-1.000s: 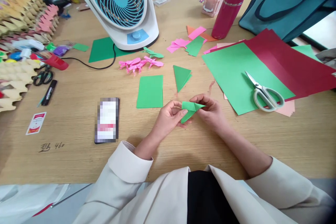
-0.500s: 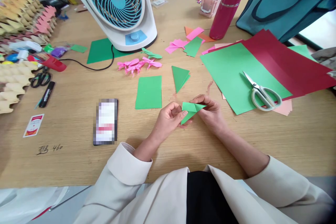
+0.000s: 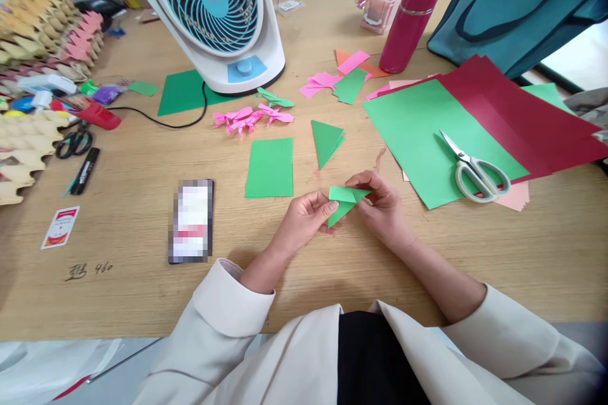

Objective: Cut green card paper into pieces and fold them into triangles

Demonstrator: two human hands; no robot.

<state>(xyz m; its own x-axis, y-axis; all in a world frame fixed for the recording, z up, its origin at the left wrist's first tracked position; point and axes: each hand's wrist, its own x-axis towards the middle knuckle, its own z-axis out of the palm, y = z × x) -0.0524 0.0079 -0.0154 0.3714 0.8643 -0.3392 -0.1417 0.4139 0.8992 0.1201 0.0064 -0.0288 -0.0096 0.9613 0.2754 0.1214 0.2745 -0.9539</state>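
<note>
Between my two hands is a small piece of folded green paper (image 3: 342, 199), with a flat band along its top and a point hanging below. My left hand (image 3: 306, 216) pinches its left side, thumb on top. Its right corner sits between the thumb and fingers of my right hand (image 3: 384, 207). Just beyond my hands lie a folded green paper triangle (image 3: 327, 141) and a rectangle of green paper (image 3: 269, 168). Pink folded paper pieces (image 3: 251, 119) form a small heap farther back, beside a green one (image 3: 275, 99).
White-handled scissors (image 3: 479, 178) rest on large green and red sheets (image 3: 517, 120) at the right. A phone (image 3: 192, 221) lies at the left. Behind stand a fan (image 3: 244, 69), a magenta bottle (image 3: 409, 25) and a teal bag (image 3: 517, 6). Black-handled scissors (image 3: 73, 143) lie far left.
The green paper's right corner has shifted slightly in my right fingers, and my left fingers sit slightly lower. Both hands keep their hold; the other things stay put.
</note>
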